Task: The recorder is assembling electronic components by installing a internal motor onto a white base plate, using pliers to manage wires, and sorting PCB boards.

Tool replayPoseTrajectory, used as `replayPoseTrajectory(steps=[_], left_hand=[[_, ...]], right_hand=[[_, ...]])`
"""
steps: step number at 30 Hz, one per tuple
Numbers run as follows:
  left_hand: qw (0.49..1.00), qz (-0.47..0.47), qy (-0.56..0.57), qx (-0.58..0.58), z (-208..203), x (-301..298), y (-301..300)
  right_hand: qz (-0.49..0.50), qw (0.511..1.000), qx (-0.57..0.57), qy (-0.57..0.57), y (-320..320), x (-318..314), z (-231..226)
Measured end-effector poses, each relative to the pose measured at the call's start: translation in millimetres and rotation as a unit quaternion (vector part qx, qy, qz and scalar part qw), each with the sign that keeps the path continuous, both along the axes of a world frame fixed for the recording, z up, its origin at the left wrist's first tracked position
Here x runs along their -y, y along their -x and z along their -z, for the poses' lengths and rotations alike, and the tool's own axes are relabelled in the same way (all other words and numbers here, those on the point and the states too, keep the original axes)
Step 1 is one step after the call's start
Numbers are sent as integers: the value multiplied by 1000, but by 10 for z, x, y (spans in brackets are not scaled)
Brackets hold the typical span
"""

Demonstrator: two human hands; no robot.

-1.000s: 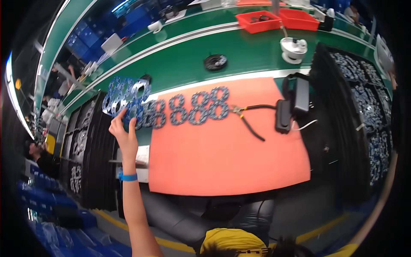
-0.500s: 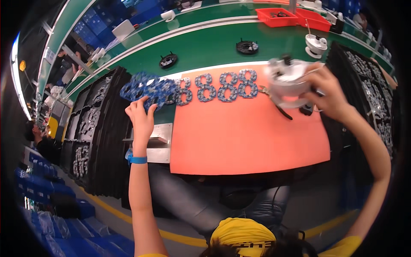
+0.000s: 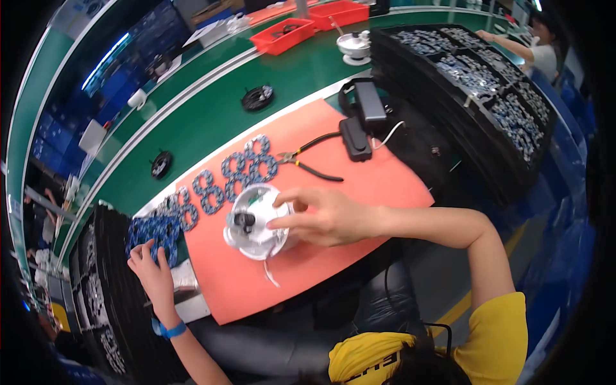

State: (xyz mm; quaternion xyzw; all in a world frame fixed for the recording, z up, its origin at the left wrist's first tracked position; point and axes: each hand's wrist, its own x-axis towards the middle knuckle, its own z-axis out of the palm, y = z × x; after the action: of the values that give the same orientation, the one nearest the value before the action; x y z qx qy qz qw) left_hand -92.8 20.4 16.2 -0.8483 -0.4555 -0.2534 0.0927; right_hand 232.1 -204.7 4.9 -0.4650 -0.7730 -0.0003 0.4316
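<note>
A white round housing with a dark fitting in its middle is over the orange mat. My right hand grips its right side with thumb and fingers; a short white wire trails below it. At the left, a pile of blue circuit boards lies beside the mat. My left hand rests its spread fingertips on the pile's near edge. From the pile, a row of figure-eight circuit boards runs along the mat's far side. Pliers with black and yellow handles lie open past the row.
Black trays with boards are stacked at the right, more black trays at the left. On the green bench stand black rings, red bins and another white housing. A black adapter lies by the pliers. Another person works far right.
My right hand has brought the white housing from the mat's far right to over its middle. My left hand stays at the board pile. The view has turned to the right and tilted.
</note>
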Motion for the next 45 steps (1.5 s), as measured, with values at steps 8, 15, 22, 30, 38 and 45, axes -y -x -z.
replayPoseTrajectory(steps=[8,15,22,30,38,45], left_hand=[[892,437,99,-55,-745,1246,-1286],[851,499,74,-144,-418,1395,-1337],[880,448,123,-97,-550,1310,-1145],[869,484,101,-16,-523,1364,-1186],[863,490,120,21,-498,1269,-1317],[805,546,220,73,-438,976,-1336]], right_hand=[[274,906,225,232,-985,39,122],[287,876,228,313,-898,-323,263],[274,863,238,352,-985,-480,164],[347,893,25,285,-788,-338,281],[125,708,-680,142,-666,110,536],[68,710,-688,135,-700,189,605]])
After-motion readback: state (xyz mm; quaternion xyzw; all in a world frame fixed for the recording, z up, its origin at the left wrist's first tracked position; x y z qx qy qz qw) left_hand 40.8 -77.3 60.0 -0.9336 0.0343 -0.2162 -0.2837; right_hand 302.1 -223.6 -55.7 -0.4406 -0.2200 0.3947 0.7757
